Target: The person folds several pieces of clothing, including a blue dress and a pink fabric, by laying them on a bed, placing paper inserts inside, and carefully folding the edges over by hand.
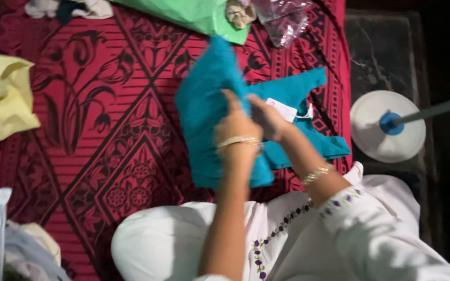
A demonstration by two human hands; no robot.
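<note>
Left hand (237,120) closed, fingers pinching folded edge of teal garment (209,114), gold bangle at wrist. Right hand (267,118) just beside it, also closed on same cloth near white tag (282,109). Garment partly lifted off bed, folded bulk left of hands, remaining part spread flat to right beneath right forearm. Underneath: red patterned bedspread (105,135). Yellow cloth (1,99) at far left, green bag (194,13) at top, both well apart from hands. White round fan base (386,140) on dark floor at right.
</note>
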